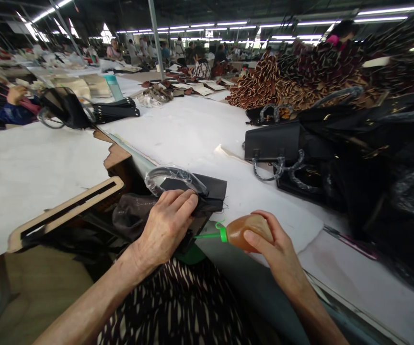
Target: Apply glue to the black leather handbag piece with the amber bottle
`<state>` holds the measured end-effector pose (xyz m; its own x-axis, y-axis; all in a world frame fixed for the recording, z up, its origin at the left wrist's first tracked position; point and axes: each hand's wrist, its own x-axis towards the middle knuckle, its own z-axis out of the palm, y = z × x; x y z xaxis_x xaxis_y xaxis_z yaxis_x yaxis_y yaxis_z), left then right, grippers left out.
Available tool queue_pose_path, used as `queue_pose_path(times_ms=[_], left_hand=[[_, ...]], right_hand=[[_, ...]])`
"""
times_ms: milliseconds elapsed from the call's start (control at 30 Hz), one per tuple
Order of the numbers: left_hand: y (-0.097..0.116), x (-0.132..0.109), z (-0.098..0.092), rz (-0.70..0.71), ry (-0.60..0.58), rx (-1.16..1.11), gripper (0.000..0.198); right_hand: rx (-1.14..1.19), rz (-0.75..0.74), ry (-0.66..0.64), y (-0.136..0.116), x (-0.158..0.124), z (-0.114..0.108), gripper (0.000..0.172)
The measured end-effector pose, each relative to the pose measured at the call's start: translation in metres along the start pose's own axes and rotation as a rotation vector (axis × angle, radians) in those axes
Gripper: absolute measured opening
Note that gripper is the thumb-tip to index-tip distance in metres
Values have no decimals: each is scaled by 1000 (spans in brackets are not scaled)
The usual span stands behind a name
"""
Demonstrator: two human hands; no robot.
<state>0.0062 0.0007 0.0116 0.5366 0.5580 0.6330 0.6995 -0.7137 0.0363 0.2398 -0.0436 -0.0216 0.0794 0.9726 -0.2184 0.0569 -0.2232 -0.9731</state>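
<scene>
Two hands work: left hand [164, 225] fingers press flat on the limp black bag piece [196, 191]; right hand [275, 249] fingers clamp the soft, light squeeze bottle [241, 231] beside it, best held mid-body.

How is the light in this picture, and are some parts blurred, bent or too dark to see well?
Head view: ceiling tube lights glare white; the white table cover is bright, nearly washed out; the black handbags at right lose detail in darkness; straight edges bend toward the corners from the wide lens; the left hand and the bottle in the right hand are sharp.
</scene>
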Motion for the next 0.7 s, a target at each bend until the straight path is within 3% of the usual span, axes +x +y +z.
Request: queue_pose_path(times_ms=[700], left_hand=[[-2, 1, 3, -4, 2, 16, 25]], right_hand=[[-16, 68, -35, -1, -14, 9, 41]])
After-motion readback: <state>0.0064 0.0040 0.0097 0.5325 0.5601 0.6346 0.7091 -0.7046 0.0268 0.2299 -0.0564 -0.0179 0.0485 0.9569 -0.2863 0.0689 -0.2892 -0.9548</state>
